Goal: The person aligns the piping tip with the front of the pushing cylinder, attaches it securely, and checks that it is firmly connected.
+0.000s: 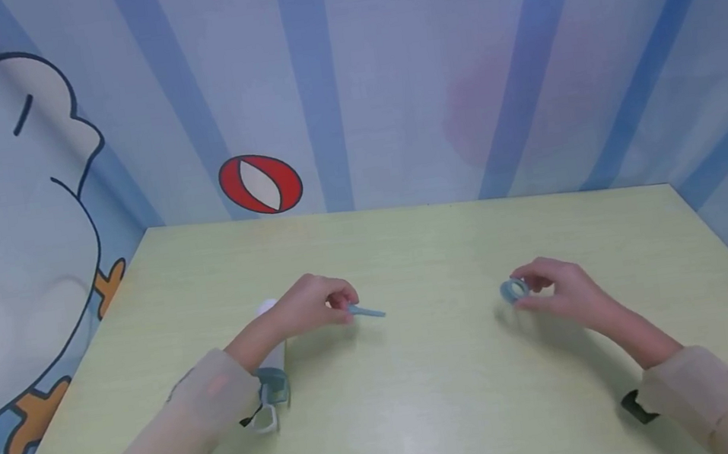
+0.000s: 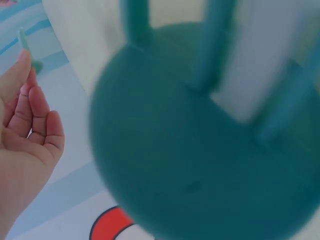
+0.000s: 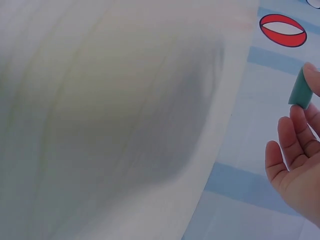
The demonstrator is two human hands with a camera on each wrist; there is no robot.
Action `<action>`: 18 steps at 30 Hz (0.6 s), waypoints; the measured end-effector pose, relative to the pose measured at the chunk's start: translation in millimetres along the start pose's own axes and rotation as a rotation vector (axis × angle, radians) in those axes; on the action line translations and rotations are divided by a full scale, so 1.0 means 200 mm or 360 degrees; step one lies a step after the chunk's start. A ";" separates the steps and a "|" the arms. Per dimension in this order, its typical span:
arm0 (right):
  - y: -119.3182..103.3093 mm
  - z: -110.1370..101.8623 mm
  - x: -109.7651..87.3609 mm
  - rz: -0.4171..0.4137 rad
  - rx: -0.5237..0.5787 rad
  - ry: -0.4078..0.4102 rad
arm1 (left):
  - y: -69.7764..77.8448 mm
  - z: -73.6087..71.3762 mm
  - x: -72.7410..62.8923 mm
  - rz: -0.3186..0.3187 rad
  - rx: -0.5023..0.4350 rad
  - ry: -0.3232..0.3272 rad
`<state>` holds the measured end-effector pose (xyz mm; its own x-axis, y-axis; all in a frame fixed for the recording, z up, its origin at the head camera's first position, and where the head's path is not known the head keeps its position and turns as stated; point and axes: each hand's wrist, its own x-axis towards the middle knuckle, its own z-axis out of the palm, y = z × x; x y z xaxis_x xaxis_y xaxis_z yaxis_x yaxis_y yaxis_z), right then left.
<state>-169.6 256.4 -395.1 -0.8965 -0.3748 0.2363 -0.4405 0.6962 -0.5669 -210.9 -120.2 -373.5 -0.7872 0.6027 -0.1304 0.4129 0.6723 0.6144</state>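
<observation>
My left hand [image 1: 313, 303] pinches a slim blue-green stick-like piece [image 1: 368, 311] between thumb and fingertips, above the table. The left wrist view shows its pale shaft and a wider, darker end; its exact kind is unclear. To the right, my right hand [image 1: 562, 291] pinches a small blue-green ring [image 1: 507, 293], perhaps a tape roll, by its edge. Seen edge-on in the right wrist view, the ring [image 3: 300, 91] looks like a short band. Beneath the left forearm lies a white cylindrical thing [image 1: 274, 356] with a teal end part [image 1: 274, 384], partly hidden by the arm.
A white loop-shaped part [image 1: 265, 419] lies near the left sleeve. Close to the left wrist camera, a round teal piece with upright posts [image 2: 165, 150] blocks much of the view. The pale yellow table [image 1: 428, 402] meets a blue-striped cartoon wall [image 1: 380, 87] behind.
</observation>
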 end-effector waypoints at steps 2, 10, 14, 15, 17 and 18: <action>-0.02 0.01 0.01 0.0024 0.0053 0.0017 | 0.02 0.00 0.01 0.0018 -0.0014 0.0010; -0.10 0.05 0.05 0.0207 0.0251 0.0018 | 0.07 0.03 0.03 0.0131 -0.0014 0.0100; -0.14 0.07 0.07 0.0264 0.0382 0.0057 | 0.10 0.04 0.04 0.0153 -0.0049 0.0173; -0.15 0.07 0.07 0.0266 0.0413 0.0074 | 0.10 0.05 0.04 0.0154 -0.0065 0.0192; -0.16 0.08 0.08 0.0268 0.0484 0.0105 | 0.12 0.05 0.05 0.0148 -0.0100 0.0222; -0.17 0.09 0.08 0.0262 0.0517 0.0116 | 0.13 0.06 0.05 0.0143 -0.0113 0.0235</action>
<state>-168.9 215.7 -385.4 -0.9602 -0.2214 0.1702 -0.2626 0.5083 -0.8202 -203.5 -92.5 -367.9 -0.8093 0.5860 0.0398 0.4554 0.5833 0.6726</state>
